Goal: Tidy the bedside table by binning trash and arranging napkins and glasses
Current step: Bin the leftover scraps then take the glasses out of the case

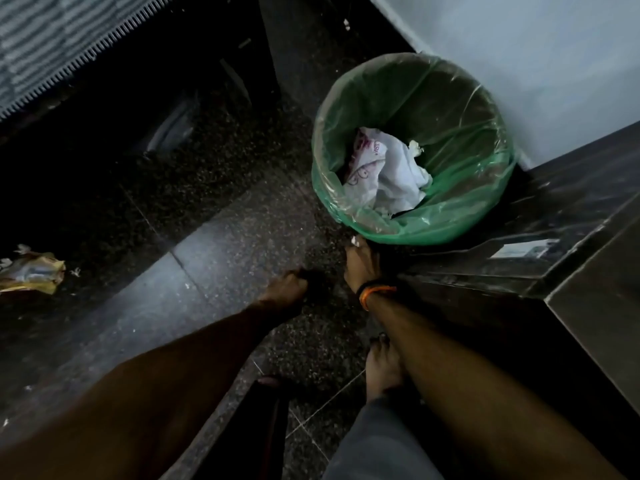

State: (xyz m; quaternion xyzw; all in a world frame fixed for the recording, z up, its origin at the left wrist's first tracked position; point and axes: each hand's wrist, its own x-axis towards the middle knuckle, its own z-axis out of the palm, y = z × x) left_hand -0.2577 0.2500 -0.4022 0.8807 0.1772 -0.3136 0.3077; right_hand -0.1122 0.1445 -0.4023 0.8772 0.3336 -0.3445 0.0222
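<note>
A round bin lined with a green plastic bag (412, 223) stands on the dark floor against the wall. Crumpled white paper trash (388, 174) lies inside it. My right hand (360, 263) reaches down at the bin's near edge, fingertips pinched on a small white scrap (355, 241) just below the rim. My left hand (287, 285) hangs low to the left of it with fingers curled shut; whether it holds anything is hidden. A crumpled yellow wrapper (33, 273) lies on the floor far left.
A dark cabinet edge (519, 258) stands right of the bin. The bed's striped cover (52, 39) is top left. My bare foot (382, 368) rests on the speckled floor. Small white crumbs lie around the wrapper.
</note>
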